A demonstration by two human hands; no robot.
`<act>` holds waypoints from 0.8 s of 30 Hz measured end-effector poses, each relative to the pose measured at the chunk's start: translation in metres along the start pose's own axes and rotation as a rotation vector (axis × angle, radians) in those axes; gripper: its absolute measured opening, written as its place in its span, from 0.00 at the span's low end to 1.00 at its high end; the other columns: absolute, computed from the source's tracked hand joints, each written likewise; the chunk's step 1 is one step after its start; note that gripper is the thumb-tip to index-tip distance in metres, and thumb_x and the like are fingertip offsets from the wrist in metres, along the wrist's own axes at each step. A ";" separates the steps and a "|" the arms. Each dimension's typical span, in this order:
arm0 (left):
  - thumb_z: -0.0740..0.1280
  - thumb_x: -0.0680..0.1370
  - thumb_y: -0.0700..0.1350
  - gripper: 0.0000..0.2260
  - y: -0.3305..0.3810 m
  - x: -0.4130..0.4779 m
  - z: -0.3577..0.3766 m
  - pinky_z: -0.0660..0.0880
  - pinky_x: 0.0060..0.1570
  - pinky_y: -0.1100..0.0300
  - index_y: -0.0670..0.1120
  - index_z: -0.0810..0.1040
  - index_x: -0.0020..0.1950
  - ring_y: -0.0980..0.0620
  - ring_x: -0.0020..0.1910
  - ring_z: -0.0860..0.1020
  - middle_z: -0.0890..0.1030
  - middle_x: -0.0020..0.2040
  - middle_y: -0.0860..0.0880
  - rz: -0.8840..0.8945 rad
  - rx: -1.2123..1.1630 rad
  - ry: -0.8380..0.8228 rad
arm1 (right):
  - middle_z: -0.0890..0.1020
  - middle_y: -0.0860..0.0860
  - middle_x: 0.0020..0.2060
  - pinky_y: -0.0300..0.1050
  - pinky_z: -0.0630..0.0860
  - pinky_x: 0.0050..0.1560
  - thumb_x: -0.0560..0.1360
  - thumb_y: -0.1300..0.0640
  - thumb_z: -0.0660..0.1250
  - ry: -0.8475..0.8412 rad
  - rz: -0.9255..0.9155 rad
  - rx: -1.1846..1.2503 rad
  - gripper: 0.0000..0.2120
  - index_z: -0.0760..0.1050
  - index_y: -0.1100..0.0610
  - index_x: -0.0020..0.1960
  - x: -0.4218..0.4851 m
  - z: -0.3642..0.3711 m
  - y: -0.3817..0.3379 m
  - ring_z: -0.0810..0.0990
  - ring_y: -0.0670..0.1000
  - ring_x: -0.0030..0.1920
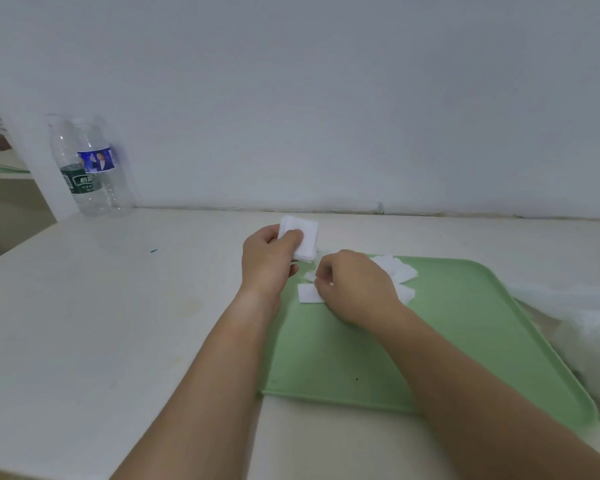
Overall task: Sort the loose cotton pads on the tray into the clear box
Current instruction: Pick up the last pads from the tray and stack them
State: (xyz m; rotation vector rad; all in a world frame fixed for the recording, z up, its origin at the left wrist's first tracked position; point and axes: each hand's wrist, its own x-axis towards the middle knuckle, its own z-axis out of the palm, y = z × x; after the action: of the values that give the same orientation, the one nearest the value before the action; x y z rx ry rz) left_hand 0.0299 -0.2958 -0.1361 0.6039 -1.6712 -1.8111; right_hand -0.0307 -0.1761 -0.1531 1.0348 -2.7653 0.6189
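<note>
A green tray lies on the white table, right of centre. Several loose white cotton pads lie at the tray's far left corner. My left hand grips a small stack of pads just off the tray's far left edge. My right hand is over the loose pads with curled fingers, its fingertips pinching at one pad that lies flat on the tray. A clear, blurry box or wrapper sits at the right edge of view, beside the tray.
Two clear plastic water bottles stand at the back left against the wall. A shelf edge drops off at the far left. The table's near edge runs along the bottom left.
</note>
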 end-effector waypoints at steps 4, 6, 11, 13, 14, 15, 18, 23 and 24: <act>0.68 0.78 0.41 0.05 0.000 0.002 -0.001 0.78 0.36 0.64 0.45 0.83 0.50 0.54 0.41 0.79 0.81 0.44 0.49 0.003 -0.009 0.026 | 0.80 0.44 0.38 0.41 0.74 0.40 0.78 0.54 0.67 0.178 0.161 0.530 0.05 0.79 0.53 0.45 -0.002 -0.012 0.013 0.78 0.45 0.39; 0.68 0.78 0.41 0.05 -0.001 0.001 0.000 0.80 0.38 0.64 0.45 0.83 0.51 0.54 0.42 0.80 0.82 0.45 0.49 -0.002 -0.030 0.015 | 0.80 0.47 0.36 0.40 0.72 0.38 0.79 0.56 0.67 0.245 0.257 0.815 0.04 0.78 0.55 0.46 -0.007 -0.020 0.021 0.76 0.46 0.36; 0.68 0.79 0.40 0.07 -0.002 -0.008 0.009 0.82 0.40 0.62 0.44 0.81 0.57 0.53 0.42 0.83 0.84 0.47 0.48 -0.022 -0.043 -0.053 | 0.83 0.54 0.43 0.45 0.81 0.43 0.82 0.62 0.63 0.173 0.382 1.487 0.04 0.77 0.59 0.52 -0.014 -0.043 0.029 0.82 0.49 0.38; 0.68 0.79 0.40 0.07 -0.003 -0.010 0.013 0.82 0.39 0.62 0.44 0.81 0.57 0.53 0.43 0.84 0.84 0.48 0.48 -0.031 -0.034 -0.088 | 0.83 0.55 0.45 0.44 0.80 0.40 0.81 0.63 0.63 0.126 0.364 1.607 0.04 0.76 0.60 0.54 -0.015 -0.046 0.029 0.83 0.51 0.39; 0.68 0.79 0.40 0.07 -0.003 -0.011 0.015 0.81 0.40 0.62 0.43 0.80 0.57 0.52 0.44 0.84 0.84 0.49 0.47 -0.038 -0.031 -0.104 | 0.83 0.56 0.45 0.44 0.79 0.40 0.81 0.64 0.64 0.103 0.347 1.635 0.06 0.76 0.61 0.56 -0.016 -0.046 0.029 0.82 0.52 0.41; 0.68 0.80 0.40 0.07 -0.003 -0.012 0.017 0.81 0.40 0.62 0.43 0.80 0.58 0.52 0.44 0.84 0.85 0.50 0.46 -0.039 -0.032 -0.120 | 0.83 0.56 0.46 0.44 0.79 0.40 0.80 0.64 0.65 0.082 0.324 1.647 0.08 0.76 0.62 0.58 -0.016 -0.046 0.029 0.82 0.53 0.43; 0.68 0.80 0.40 0.07 -0.002 -0.014 0.019 0.81 0.40 0.63 0.42 0.80 0.58 0.54 0.42 0.85 0.85 0.49 0.46 -0.027 -0.043 -0.167 | 0.85 0.55 0.47 0.42 0.79 0.40 0.79 0.66 0.67 0.045 0.258 1.607 0.11 0.76 0.63 0.61 -0.017 -0.046 0.028 0.83 0.52 0.44; 0.70 0.80 0.42 0.10 0.001 -0.015 0.018 0.80 0.43 0.64 0.42 0.82 0.60 0.55 0.43 0.84 0.86 0.48 0.46 -0.025 -0.058 -0.307 | 0.86 0.55 0.47 0.42 0.79 0.45 0.77 0.65 0.70 0.037 0.211 1.480 0.12 0.78 0.60 0.60 -0.017 -0.047 0.028 0.84 0.51 0.45; 0.71 0.79 0.42 0.10 0.001 -0.015 0.018 0.80 0.43 0.64 0.43 0.83 0.60 0.55 0.43 0.84 0.85 0.47 0.47 -0.027 -0.064 -0.336 | 0.86 0.54 0.46 0.43 0.79 0.47 0.77 0.65 0.70 0.026 0.205 1.471 0.11 0.78 0.60 0.59 -0.018 -0.047 0.027 0.84 0.51 0.46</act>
State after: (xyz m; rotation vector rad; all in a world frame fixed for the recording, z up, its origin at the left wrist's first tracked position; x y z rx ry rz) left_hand 0.0288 -0.2721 -0.1340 0.3065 -1.8158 -2.0651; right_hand -0.0361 -0.1271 -0.1244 0.7414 -2.0414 2.7789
